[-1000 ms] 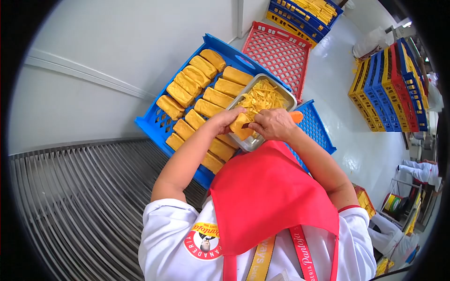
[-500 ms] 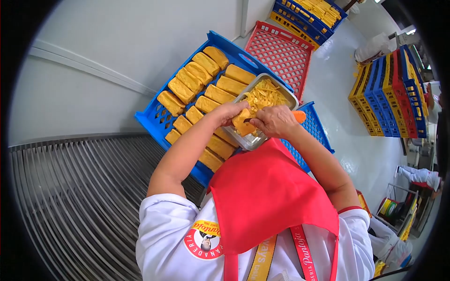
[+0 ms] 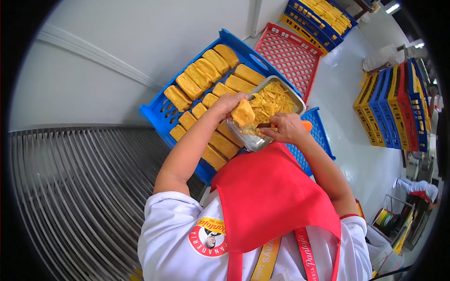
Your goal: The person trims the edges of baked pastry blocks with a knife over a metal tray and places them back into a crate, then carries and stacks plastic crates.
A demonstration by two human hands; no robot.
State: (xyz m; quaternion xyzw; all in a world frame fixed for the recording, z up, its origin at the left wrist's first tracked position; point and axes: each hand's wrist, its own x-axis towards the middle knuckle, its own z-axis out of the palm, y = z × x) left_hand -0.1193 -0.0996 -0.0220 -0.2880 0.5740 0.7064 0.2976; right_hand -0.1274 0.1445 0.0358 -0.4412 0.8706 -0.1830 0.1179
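Observation:
My left hand is closed round a yellow loaf, its end facing the metal pan. My right hand grips a knife by its orange handle, with the dark blade pointing left, just clear of the loaf. Beneath both hands lies the metal pan, holding a heap of thin yellow trimmings. The pan rests over the right side of a blue crate, where several yellow loaves lie in rows.
A red crate stands behind, and another blue crate is at the right. Stacked crates stand farther right, more at the top. Metal slats fill the lower left. Another person is at the far right.
The knife blade has come away from the loaf, and my right hand has moved slightly right and down. The loaf has been turned in my left hand. The view has shifted a little.

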